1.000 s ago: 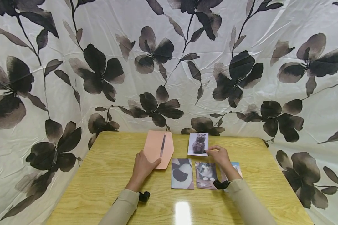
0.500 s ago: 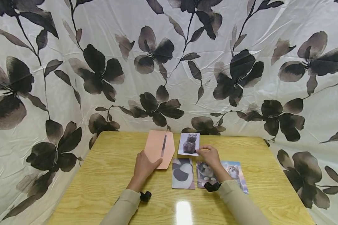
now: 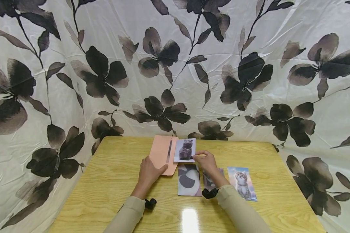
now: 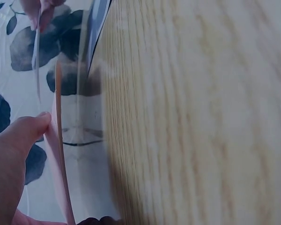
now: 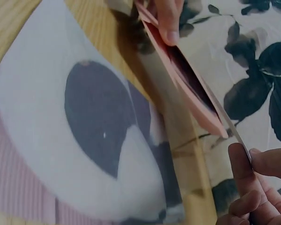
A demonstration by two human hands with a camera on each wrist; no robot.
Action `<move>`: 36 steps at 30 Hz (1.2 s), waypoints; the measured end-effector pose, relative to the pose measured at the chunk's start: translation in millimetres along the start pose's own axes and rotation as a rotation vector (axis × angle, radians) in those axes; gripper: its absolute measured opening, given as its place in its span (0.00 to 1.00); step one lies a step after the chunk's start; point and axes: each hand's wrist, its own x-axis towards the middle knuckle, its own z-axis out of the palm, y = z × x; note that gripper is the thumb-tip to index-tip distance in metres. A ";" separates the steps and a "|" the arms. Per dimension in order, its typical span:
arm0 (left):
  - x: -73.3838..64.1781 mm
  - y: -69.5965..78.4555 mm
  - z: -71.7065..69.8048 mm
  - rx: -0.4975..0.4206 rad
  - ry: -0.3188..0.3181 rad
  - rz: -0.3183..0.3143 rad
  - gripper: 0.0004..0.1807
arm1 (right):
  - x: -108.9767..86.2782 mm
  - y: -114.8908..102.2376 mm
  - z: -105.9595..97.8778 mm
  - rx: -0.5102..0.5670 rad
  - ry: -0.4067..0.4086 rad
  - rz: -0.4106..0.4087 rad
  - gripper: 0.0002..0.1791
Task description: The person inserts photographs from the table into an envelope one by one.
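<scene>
My left hand (image 3: 152, 168) grips the lower left part of a pink envelope (image 3: 160, 150), thumb on its face. The envelope's flap points right, and something dark shows along its gaping mouth. My right hand (image 3: 207, 163) pinches the lower right corner of a photo of a grey cat (image 3: 185, 150) between thumb and fingers. That photo overlaps the flap in the head view. In the right wrist view the photo's edge (image 5: 236, 133) stands close to the envelope's mouth (image 5: 192, 77). The left wrist view shows the photo (image 4: 36, 61) apart from the envelope (image 4: 58, 145).
Three photos lie in a row on the wooden table (image 3: 105, 181): a grey-and-white close-up (image 3: 189, 183), a cat photo (image 3: 208, 181) partly hidden by my right arm, and a tabby kitten photo (image 3: 242, 183). A floral cloth (image 3: 192, 90) hangs behind the table.
My right hand has carried the grey cat photo leftward, from beside the envelope to over its flap. The kitten photo has come out from behind my arm. My left hand stays put.
</scene>
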 end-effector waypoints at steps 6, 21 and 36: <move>0.1 -0.3 -0.2 0.002 -0.003 0.005 0.58 | 1.0 -5.4 13.3 0.005 -0.018 -0.005 0.14; -1.3 0.1 -1.9 0.017 -0.002 0.017 0.58 | 8.8 -4.4 32.5 0.014 -0.019 -0.032 0.12; -1.1 -2.8 -0.3 0.015 -0.005 0.009 0.58 | 10.4 -8.3 61.6 -0.002 -0.040 -0.081 0.11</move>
